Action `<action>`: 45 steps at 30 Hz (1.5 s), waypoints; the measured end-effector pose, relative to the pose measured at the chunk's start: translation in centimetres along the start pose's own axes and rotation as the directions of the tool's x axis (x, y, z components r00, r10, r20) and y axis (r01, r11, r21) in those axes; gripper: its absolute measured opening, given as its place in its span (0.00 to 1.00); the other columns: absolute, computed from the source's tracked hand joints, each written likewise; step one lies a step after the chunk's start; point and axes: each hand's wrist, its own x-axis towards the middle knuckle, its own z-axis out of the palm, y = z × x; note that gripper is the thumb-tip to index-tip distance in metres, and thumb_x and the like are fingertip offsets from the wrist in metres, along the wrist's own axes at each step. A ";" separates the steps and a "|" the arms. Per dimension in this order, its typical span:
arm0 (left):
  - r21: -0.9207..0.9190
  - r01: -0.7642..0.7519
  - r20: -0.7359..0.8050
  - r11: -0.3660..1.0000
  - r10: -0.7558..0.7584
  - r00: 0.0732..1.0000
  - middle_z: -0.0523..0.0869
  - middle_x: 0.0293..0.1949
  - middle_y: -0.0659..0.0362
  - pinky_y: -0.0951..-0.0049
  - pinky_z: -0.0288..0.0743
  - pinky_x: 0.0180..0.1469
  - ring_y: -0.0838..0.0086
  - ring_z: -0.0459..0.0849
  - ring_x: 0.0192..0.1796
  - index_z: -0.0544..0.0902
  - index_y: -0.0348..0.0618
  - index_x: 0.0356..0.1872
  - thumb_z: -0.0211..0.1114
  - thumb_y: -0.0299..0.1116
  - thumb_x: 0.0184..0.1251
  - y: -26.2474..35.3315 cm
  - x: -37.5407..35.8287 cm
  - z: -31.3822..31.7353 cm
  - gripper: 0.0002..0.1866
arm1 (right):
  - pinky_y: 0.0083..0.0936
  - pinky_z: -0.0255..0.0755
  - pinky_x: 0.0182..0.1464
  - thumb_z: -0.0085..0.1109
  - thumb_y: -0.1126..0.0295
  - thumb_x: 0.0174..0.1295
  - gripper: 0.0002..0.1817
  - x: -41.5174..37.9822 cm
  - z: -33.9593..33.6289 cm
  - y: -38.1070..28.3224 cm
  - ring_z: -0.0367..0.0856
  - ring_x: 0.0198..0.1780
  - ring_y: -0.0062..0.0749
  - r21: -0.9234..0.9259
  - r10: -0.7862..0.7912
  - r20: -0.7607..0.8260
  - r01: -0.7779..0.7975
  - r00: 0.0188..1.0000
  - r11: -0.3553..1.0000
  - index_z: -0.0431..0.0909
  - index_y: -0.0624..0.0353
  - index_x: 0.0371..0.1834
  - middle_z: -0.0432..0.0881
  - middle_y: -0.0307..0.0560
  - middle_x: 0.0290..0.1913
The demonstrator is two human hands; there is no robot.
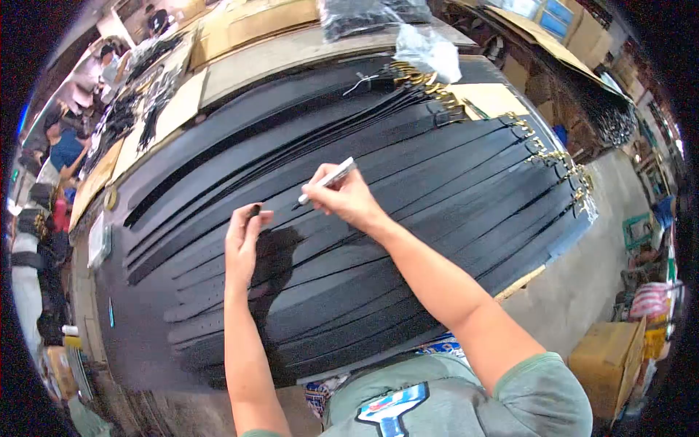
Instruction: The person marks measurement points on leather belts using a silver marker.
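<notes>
My right hand (341, 197) grips a white marker (328, 180), its dark tip angled down to the left above the black straps. To the left of it, my left hand (244, 237) pinches a small black marker cap (254, 210) between thumb and fingers. Beneath both hands, long black straps (408, 156) lie side by side across a dark work surface (138, 342). Gold-coloured metal clasps (535, 154) sit at their right ends. Several straps in the upper part are bunched together, while the lower ones are spread apart.
A clear plastic bag (428, 52) lies at the table's far edge beside the clasps. At the left edge is a clear plastic box (99, 239). A cardboard box (606, 360) stands on the floor at right. Other people (67, 149) work at the upper left.
</notes>
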 end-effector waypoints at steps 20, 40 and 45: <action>0.435 -0.064 -0.046 0.898 0.093 0.995 0.74 0.36 0.65 0.78 0.67 0.36 0.84 0.70 0.34 0.77 0.39 0.40 0.63 0.25 0.61 0.0 5.2 0.6 0.08 | 0.14 0.65 0.25 0.64 0.71 0.62 0.08 -0.1 -0.2 -0.9 0.72 0.23 0.11 -0.006 -0.157 -0.353 0.166 0.922 0.986 0.77 0.60 0.28 0.80 0.34 0.23; 0.770 -0.252 0.262 0.586 0.069 0.963 0.81 0.42 0.57 0.63 0.68 0.54 0.62 0.80 0.45 0.85 0.44 0.47 0.72 0.37 0.56 0.7 7.0 4.6 0.18 | 0.14 0.68 0.22 0.65 0.70 0.60 0.07 0.1 -7.5 -7.6 0.76 0.24 0.14 0.026 -0.279 -0.474 0.330 0.835 0.944 0.79 0.59 0.28 0.81 0.37 0.24; 0.662 -0.277 0.130 0.696 0.258 0.957 0.81 0.41 0.56 0.63 0.72 0.50 0.61 0.81 0.45 0.85 0.46 0.48 0.73 0.34 0.54 -1.9 6.2 4.6 0.19 | 0.14 0.68 0.22 0.65 0.70 0.60 0.09 1.5 -15.6 -6.6 0.75 0.21 0.15 -0.212 -0.357 -0.502 0.288 0.788 0.934 0.77 0.59 0.25 0.80 0.38 0.22</action>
